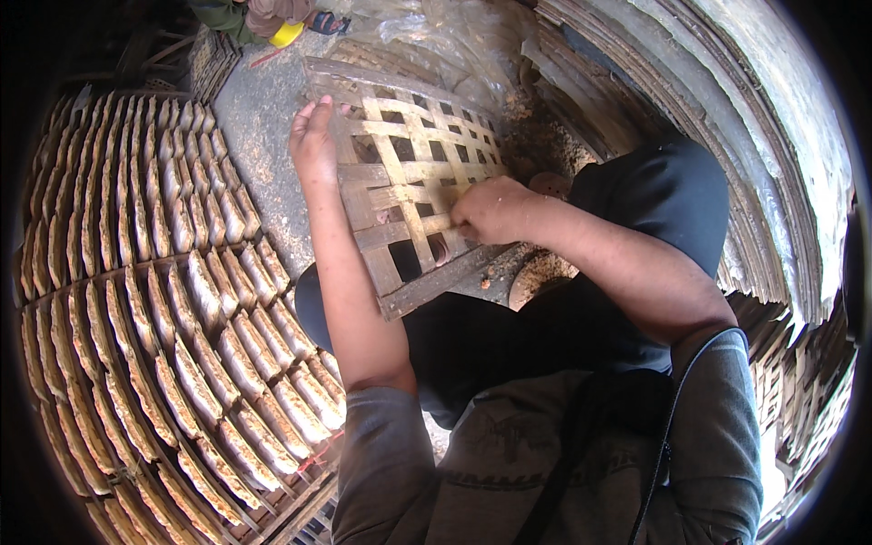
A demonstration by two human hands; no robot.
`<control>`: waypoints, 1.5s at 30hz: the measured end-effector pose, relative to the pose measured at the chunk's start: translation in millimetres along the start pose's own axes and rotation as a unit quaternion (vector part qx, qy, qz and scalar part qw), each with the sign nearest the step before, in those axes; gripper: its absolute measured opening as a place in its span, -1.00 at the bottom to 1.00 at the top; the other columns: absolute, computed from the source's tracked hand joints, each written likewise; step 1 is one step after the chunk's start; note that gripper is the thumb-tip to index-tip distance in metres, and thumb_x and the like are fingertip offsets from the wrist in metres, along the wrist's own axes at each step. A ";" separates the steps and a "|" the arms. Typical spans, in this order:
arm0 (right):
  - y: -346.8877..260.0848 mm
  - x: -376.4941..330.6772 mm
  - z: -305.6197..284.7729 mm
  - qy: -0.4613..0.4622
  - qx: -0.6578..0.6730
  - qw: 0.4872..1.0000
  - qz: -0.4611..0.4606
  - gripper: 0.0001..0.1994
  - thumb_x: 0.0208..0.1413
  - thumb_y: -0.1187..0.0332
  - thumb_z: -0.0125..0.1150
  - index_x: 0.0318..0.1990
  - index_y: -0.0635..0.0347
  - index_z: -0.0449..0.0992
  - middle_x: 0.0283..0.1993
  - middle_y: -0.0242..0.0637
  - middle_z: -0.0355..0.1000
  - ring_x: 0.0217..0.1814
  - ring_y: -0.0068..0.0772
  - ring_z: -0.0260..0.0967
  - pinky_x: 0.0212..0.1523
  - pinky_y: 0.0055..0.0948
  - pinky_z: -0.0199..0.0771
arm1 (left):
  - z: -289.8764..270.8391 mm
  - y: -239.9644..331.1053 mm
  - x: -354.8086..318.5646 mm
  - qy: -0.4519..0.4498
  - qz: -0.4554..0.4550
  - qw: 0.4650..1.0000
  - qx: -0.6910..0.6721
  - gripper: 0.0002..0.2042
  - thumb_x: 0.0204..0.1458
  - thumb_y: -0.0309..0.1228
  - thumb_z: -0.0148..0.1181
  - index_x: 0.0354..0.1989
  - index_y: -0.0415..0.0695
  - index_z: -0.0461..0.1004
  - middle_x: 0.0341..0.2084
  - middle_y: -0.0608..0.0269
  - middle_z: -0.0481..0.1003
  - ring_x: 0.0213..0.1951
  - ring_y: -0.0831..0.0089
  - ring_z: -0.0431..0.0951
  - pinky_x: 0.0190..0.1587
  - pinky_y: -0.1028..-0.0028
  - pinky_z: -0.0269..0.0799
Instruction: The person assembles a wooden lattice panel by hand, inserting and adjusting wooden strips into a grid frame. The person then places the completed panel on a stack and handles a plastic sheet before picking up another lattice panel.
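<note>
"Where was the woven panel (427, 171)?"

"Tilted in front of me, its lower edge near my dark trousers (658, 195)."

"And your grip?"

"My left hand (314, 136) grasped its left edge near the top corner. My right hand (497, 211) lay curled against it; I couldn't tell whether the fingers pinched anything. Rows of slabs (203, 283) stood to my left."
</note>
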State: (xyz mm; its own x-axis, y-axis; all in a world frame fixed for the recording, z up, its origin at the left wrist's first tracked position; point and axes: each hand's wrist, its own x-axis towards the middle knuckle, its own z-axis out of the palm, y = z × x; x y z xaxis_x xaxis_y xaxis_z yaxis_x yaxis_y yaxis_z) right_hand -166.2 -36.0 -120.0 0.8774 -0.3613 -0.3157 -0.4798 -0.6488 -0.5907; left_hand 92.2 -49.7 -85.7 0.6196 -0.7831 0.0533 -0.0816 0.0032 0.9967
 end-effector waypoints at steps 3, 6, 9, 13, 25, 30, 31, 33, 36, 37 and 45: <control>35.5 11.7 20.4 -0.045 0.063 0.997 0.012 -0.80 -0.12 0.48 0.33 -0.26 0.19 0.66 -0.20 -0.12 0.59 -0.15 0.00 0.56 -0.17 -0.11 0.53 | 17.0 17.8 -12.6 0.018 -0.016 0.999 0.039 -0.73 0.16 -0.37 0.24 -0.10 -0.33 0.46 -0.25 0.14 0.57 -0.19 0.39 0.64 -0.13 0.55 0.46; 28.4 9.6 24.1 -0.163 -0.051 0.984 0.045 -0.74 -0.14 0.46 0.33 -0.20 0.06 0.67 -0.25 -0.12 0.58 -0.12 0.00 0.55 -0.12 -0.11 0.52 | 2.0 7.5 -6.4 0.009 -0.022 1.000 0.002 -0.72 0.16 -0.37 0.24 -0.08 -0.33 0.45 -0.24 0.12 0.56 -0.17 0.35 0.65 -0.14 0.53 0.49; 42.7 14.5 56.7 -0.137 -0.021 0.986 0.096 -0.74 -0.18 0.48 0.33 -0.23 0.11 0.67 -0.26 -0.08 0.59 -0.15 0.05 0.56 -0.15 -0.09 0.53 | -4.7 1.6 -4.5 0.002 -0.009 1.000 0.002 -0.71 0.16 -0.38 0.24 -0.06 -0.33 0.44 -0.24 0.12 0.56 -0.17 0.35 0.65 -0.13 0.53 0.48; 69.4 23.9 93.1 -0.097 -0.006 0.994 0.056 -0.77 -0.15 0.50 0.25 -0.26 0.17 0.67 -0.28 -0.03 0.58 -0.18 0.05 0.56 -0.17 -0.09 0.54 | 2.0 8.9 -10.0 0.019 0.000 0.999 0.044 -0.73 0.16 -0.38 0.24 -0.08 -0.32 0.46 -0.25 0.13 0.57 -0.19 0.42 0.63 -0.15 0.56 0.47; 49.3 19.3 102.1 0.026 0.068 0.988 0.139 -0.78 0.01 0.44 0.10 -0.25 0.26 0.66 -0.21 0.00 0.58 -0.09 -0.01 0.57 -0.12 -0.12 0.57 | -3.3 5.6 -6.1 0.074 0.015 0.984 0.159 -0.73 0.13 -0.36 0.27 -0.11 -0.32 0.54 -0.25 0.21 0.58 -0.16 0.55 0.47 0.01 0.56 0.33; 55.2 16.5 101.1 0.057 0.065 0.995 0.051 -0.80 0.00 0.42 0.13 -0.30 0.27 0.66 -0.25 -0.02 0.59 -0.14 -0.03 0.57 -0.16 -0.15 0.58 | -0.2 11.5 -10.6 0.082 0.021 0.978 0.192 -0.72 0.12 -0.35 0.28 -0.11 -0.32 0.54 -0.24 0.21 0.57 -0.16 0.54 0.47 0.03 0.55 0.33; 55.2 13.8 98.5 0.048 0.144 0.986 0.065 -0.81 0.00 0.42 0.13 -0.32 0.28 0.65 -0.27 -0.05 0.59 -0.16 -0.07 0.58 -0.19 -0.19 0.59 | 1.8 14.1 -13.0 0.087 0.019 0.976 0.200 -0.72 0.12 -0.35 0.28 -0.11 -0.32 0.54 -0.24 0.21 0.57 -0.16 0.54 0.46 0.03 0.55 0.33; 56.0 7.0 92.2 0.029 0.299 0.949 0.093 -0.82 0.01 0.42 0.14 -0.35 0.31 0.64 -0.31 -0.10 0.60 -0.21 -0.16 0.59 -0.24 -0.26 0.59 | 5.9 19.4 -17.4 0.098 0.017 0.972 0.214 -0.73 0.12 -0.35 0.29 -0.12 -0.32 0.54 -0.24 0.22 0.57 -0.16 0.54 0.46 0.04 0.55 0.32; 66.4 8.9 107.3 0.014 0.437 0.892 0.116 -0.82 0.02 0.49 0.15 -0.27 0.27 0.65 -0.33 -0.22 0.58 -0.26 -0.44 0.57 -0.15 -0.48 0.50 | 7.4 20.9 -19.4 0.100 0.022 0.971 0.215 -0.73 0.11 -0.35 0.29 -0.13 -0.32 0.55 -0.24 0.22 0.57 -0.16 0.54 0.46 0.04 0.56 0.31; 70.0 9.0 112.8 0.013 0.467 0.877 0.114 -0.82 0.01 0.49 0.15 -0.26 0.26 0.65 -0.33 -0.25 0.58 -0.27 -0.46 0.55 -0.15 -0.49 0.50 | 7.0 20.1 -18.6 0.100 0.024 0.972 0.211 -0.73 0.11 -0.35 0.29 -0.14 -0.31 0.55 -0.24 0.22 0.57 -0.16 0.54 0.46 0.04 0.56 0.32; 52.6 6.1 112.8 -0.015 0.566 0.815 0.122 -0.78 0.02 0.51 0.18 -0.18 0.18 0.67 -0.31 -0.32 0.56 -0.28 -0.55 0.41 -0.17 -0.50 0.44 | -2.1 10.4 -12.3 0.087 0.026 0.982 0.167 -0.75 0.11 -0.35 0.30 -0.15 -0.28 0.55 -0.30 0.27 0.58 -0.21 0.58 0.47 -0.04 0.58 0.36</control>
State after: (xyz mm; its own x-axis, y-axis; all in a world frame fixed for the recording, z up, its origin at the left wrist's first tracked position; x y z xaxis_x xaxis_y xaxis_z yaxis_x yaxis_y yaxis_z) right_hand -185.2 3.2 -236.8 0.7643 -0.3600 -0.5350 -0.3396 0.4806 -0.8085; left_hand 85.4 -38.7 -75.9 0.7302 -0.6684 0.1416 -0.3499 -0.1879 0.9177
